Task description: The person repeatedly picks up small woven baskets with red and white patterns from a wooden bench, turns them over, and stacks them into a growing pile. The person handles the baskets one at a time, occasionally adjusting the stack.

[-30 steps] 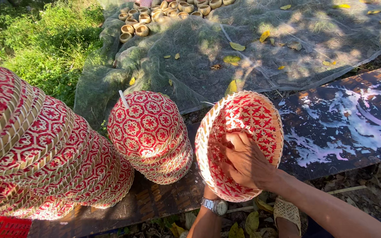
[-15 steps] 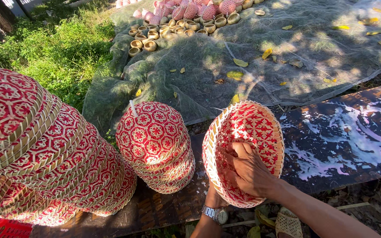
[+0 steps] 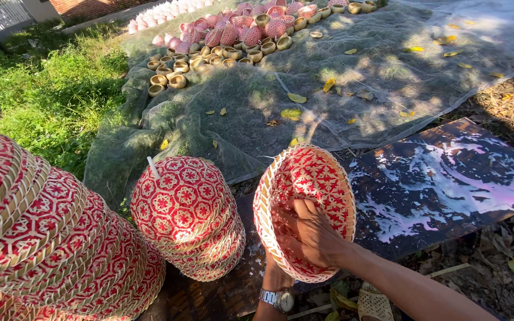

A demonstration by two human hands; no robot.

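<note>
I hold a red-and-white woven basket [image 3: 310, 178] tilted on its side, its opening toward me. My right hand [image 3: 312, 233] presses inside it, fingers spread on the weave. My left hand [image 3: 276, 274], with a wristwatch, grips the basket's lower rim from underneath and is mostly hidden behind it. To the left stands a stack of upturned matching baskets [image 3: 187, 214] with a white stick poking out of the top. A larger leaning stack of the same baskets [image 3: 49, 244] fills the lower left.
A dark board splashed with pink and white paint [image 3: 447, 178] lies on the ground to the right. Beyond it a grey net [image 3: 328, 101] carries fallen leaves and several small baskets [image 3: 227, 41] far off. Grass [image 3: 43, 95] is at left.
The view has tilted upward, showing more of the net and the far baskets. The held basket has shifted slightly, with my right hand still inside it.
</note>
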